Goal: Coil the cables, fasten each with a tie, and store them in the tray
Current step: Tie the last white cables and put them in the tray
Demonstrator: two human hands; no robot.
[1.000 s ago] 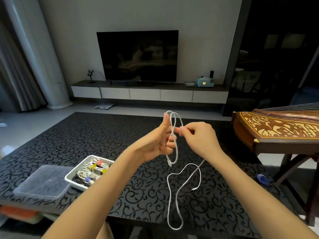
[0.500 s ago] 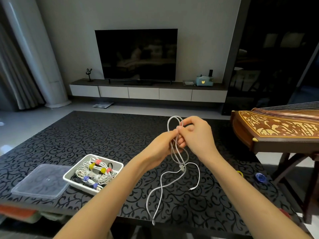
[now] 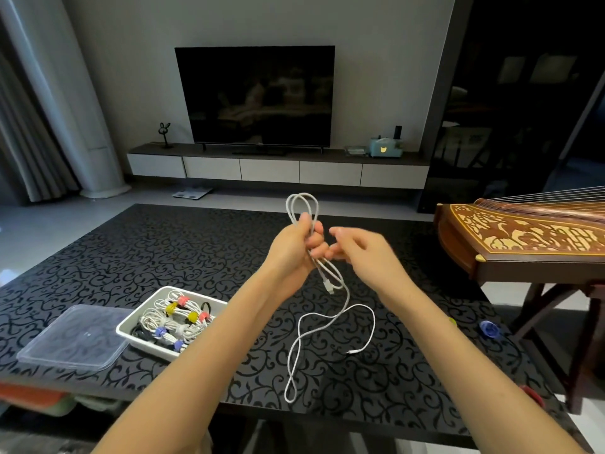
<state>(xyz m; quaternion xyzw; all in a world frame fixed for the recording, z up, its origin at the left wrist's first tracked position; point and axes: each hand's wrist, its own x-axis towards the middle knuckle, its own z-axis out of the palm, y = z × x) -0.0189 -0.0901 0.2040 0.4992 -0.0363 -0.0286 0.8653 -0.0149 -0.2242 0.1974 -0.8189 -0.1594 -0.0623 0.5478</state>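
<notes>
Beyond the black scroll-patterned worktop (image 3: 131, 257), a dark television (image 3: 255, 96) is standing on a low console against the far wall. A wooden zither (image 3: 523, 237) is sitting on its stand just off the worktop's right edge. At the left a clear lid (image 3: 75, 339) is lying flat just beside the white tray (image 3: 144, 346), which is holding coiled cables (image 3: 173, 326) bound with coloured ties. Above the middle, the left hand (image 3: 294, 250) is gripping the gathered loops of a white cable (image 3: 302, 194), whose tail is trailing down onto the worktop. The right hand (image 3: 366, 253) is hovering beside it, blurred and loosely curled; I cannot tell whether it is pinching the cable. A blue tie (image 3: 489, 329) is lying near the right edge.
</notes>
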